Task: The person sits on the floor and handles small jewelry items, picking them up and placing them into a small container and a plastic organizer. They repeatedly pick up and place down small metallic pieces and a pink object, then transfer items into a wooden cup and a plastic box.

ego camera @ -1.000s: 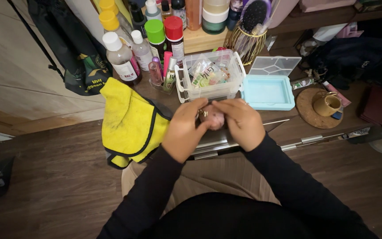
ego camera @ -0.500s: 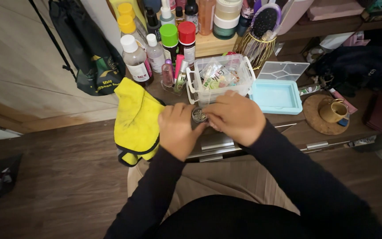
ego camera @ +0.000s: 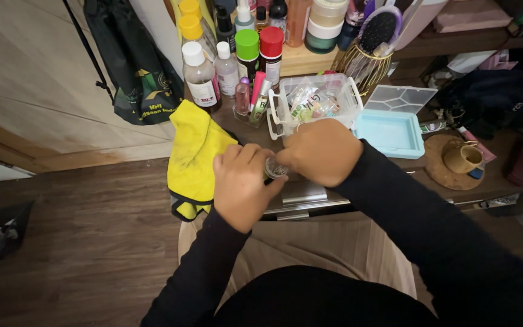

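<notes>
Two hands (ego camera: 240, 184) (ego camera: 322, 151) pinch a small round clear jar (ego camera: 275, 169)

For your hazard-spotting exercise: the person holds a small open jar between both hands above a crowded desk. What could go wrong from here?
1. The small jar is pinched between the left hand and right hand at the desk edge; it might slip and spill onto the lap.
2. The clear storage box and bottles stand close behind; an elbow or hand could topple them.

Two hands (ego camera: 243, 184) (ego camera: 322, 151), one small jar (ego camera: 275, 168), one yellow cloth (ego camera: 196, 154), one clear bin (ego camera: 316, 103), one blue box (ego camera: 388, 130), one cup (ego camera: 462, 157).
</notes>
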